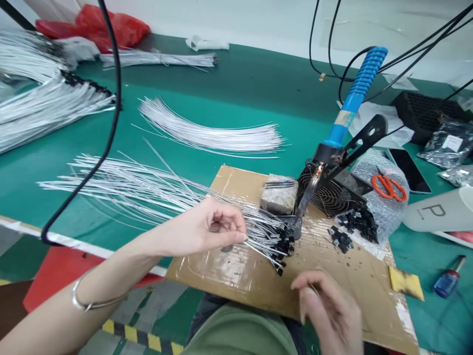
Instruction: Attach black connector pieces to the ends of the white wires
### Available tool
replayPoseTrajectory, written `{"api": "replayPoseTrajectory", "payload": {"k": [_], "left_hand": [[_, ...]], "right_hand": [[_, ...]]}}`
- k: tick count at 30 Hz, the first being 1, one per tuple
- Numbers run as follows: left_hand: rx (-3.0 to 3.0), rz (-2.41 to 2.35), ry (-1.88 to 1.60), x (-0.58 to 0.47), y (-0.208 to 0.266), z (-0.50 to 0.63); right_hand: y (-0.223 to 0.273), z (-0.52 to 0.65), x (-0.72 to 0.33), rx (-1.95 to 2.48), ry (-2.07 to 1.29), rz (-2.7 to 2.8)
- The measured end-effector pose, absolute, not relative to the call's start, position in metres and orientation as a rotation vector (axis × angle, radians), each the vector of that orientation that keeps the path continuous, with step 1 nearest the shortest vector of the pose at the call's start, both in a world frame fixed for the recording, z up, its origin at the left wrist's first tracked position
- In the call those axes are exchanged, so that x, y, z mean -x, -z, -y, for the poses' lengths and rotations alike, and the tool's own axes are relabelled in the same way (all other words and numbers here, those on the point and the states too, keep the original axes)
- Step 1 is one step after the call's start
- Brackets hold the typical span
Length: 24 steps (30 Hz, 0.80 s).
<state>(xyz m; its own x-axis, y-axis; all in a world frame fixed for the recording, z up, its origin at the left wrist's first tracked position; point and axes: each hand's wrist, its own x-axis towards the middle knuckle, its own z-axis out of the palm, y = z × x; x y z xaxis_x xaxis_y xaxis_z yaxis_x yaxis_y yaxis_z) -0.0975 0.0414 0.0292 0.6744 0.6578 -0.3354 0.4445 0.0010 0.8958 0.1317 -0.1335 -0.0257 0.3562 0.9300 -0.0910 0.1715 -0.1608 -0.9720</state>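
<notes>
My left hand (218, 227) is over the pile of white wires (162, 185), its thumb and index finger pinched on the end of a white wire (260, 250). That wire slants down to the right among wires ending in small black connectors (284, 244). At the front of the cardboard sheet (325, 281), my right hand (328, 308) is curled, thumb bent towards the index finger. Something thin seems to show between them, too blurred to name. A soldering iron (345, 116) with a blue handle stands clamped, tip down, just beyond the connectors.
Loose black connectors (356, 224) lie right of the iron, near a round fan (328, 192) and orange-handled scissors (388, 186). Another bundle of white wires (214, 133) lies behind. A black cable (116, 98) hangs at left. A yellow sponge (405, 282) and screwdriver (449, 278) sit at right.
</notes>
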Motion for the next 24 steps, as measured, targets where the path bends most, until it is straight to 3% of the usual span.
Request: {"api": "replayPoseTrajectory", "payload": {"k": [5,24], "left_hand": [[-1.585,-0.924,-0.207,0.092,-0.026,-0.030],[-1.810,-0.936,-0.145,0.070,-0.022,0.006]], "right_hand": [[0.017,0.110,-0.107,1.569,-1.069,0.964],[0.028,0.106,-0.115,1.454,-0.878,1.230]]}}
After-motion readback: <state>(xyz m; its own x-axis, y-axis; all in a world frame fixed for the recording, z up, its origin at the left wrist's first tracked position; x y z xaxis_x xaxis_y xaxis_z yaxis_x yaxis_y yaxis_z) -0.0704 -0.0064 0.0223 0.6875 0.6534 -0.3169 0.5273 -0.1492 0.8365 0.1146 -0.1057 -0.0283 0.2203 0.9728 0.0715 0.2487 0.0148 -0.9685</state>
